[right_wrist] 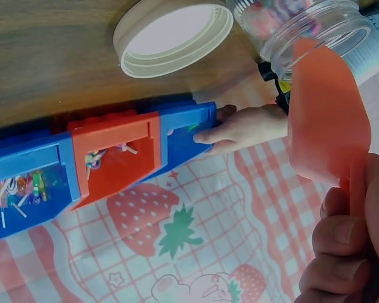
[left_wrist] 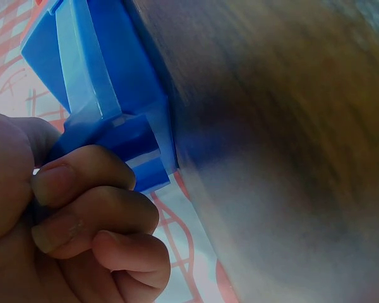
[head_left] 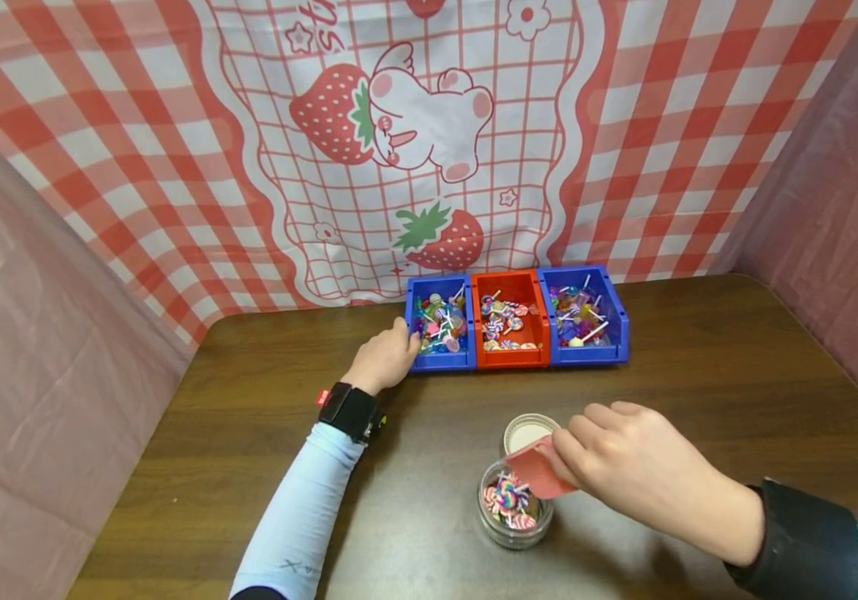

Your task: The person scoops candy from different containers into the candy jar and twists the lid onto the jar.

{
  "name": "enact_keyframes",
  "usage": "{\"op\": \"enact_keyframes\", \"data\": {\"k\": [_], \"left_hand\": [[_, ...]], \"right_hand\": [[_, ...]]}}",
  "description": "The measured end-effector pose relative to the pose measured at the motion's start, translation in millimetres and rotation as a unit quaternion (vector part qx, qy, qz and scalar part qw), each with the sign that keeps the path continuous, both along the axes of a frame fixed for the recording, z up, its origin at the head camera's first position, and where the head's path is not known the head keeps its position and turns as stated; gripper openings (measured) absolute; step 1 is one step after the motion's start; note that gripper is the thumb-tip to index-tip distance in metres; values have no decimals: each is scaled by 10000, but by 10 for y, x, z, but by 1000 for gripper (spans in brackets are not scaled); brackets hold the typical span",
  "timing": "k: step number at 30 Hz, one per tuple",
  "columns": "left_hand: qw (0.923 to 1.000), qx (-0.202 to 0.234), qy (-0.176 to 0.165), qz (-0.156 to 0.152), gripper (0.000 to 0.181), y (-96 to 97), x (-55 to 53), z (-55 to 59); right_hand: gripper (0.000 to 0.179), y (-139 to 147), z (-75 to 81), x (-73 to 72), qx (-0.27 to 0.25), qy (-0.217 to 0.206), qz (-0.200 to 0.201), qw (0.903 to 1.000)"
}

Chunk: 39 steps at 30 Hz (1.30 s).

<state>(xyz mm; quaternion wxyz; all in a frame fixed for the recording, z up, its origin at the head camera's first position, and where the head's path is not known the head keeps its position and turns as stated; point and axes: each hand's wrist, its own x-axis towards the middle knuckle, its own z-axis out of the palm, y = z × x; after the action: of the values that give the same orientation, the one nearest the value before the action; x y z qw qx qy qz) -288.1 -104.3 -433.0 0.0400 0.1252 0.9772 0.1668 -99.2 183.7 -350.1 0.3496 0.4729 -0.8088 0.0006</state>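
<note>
Lower right of centre, a pink scoop (head_left: 538, 472), gripped by the right hand (head_left: 627, 467), tilts over a glass jar (head_left: 514, 538); bumping it could scatter lollipop charms (head_left: 507, 493). Near centre, the left hand (head_left: 383, 357) grips a blue bin (head_left: 444, 362); tugging could shift it.

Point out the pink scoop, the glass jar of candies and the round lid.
Pink scoop (right_wrist: 328, 113): right wrist view, on the middle of its broad blade.
Glass jar (head_left: 514, 539): head view, on its clear front wall.
Round lid (right_wrist: 172, 30): right wrist view, on its white inner face.
</note>
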Motion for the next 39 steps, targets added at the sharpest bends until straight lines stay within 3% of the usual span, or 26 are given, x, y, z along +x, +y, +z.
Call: {"op": "enact_keyframes", "data": {"k": [7, 12, 20, 23, 31, 35, 39], "left_hand": [[10000, 6, -49, 14, 42, 0, -15, 2], [10000, -11, -59, 4, 43, 0, -23, -4], [10000, -2, -22, -26, 39, 5, -25, -10], [10000, -6, -14, -16, 38, 0, -22, -15], [9999, -30, -84, 46, 41, 1, -12, -14], [9999, -52, -128, 44, 41, 9, -10, 2], [9999, -56, -150, 60, 39, 10, -12, 21]], "right_hand": [[44, 15, 19, -38, -47, -33, -157, 9999], [45, 52, 66, -164, -458, -38, -287, 9985], [52, 263, 67, -554, -625, -164, -981, 9931], [47, 333, 30, -714, -556, -293, -1280, 9898], [42, 354, -29, -1168, -407, -799, -2225, 9708], [44, 274, -77, -1353, -493, -918, -2409, 9649], [44, 131, -173, -1500, -519, -933, -2387, 9652]]}}
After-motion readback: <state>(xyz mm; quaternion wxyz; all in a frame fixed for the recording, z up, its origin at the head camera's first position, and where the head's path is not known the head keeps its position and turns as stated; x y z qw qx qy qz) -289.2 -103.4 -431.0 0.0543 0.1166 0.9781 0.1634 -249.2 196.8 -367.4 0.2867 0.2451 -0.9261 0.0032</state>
